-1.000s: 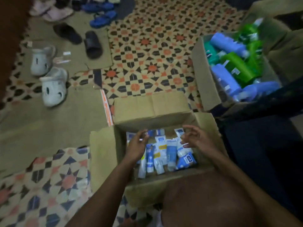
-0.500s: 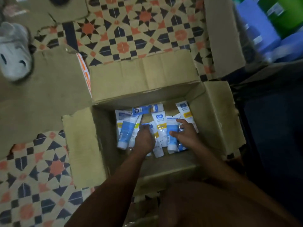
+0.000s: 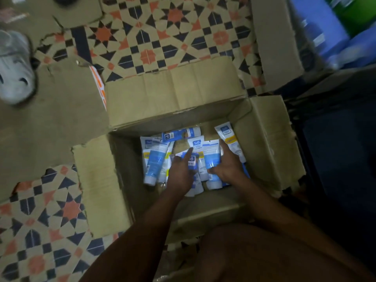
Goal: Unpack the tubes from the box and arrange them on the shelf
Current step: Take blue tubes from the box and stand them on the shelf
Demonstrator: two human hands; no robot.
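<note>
step: I'm watching pickup; Safi tubes (image 3: 155,159) lying in cardboard box (image 3: 262,139), toward its far wall.
right hand (image 3: 225,167): curling round one blue tube (image 3: 211,159).
left hand (image 3: 180,176): resting on the pile; grip, can't tell.
next: probably lifting clear, then finding the unseen shelf.

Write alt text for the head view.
Two hands reach into an open cardboard box of blue-and-white tubes on a patterned tile floor. The right hand grips a blue tube; the left hand touches others.

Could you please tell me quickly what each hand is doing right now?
Left hand: on the tubes in the box, grip cannot be told.
Right hand: holding a blue tube.
</note>
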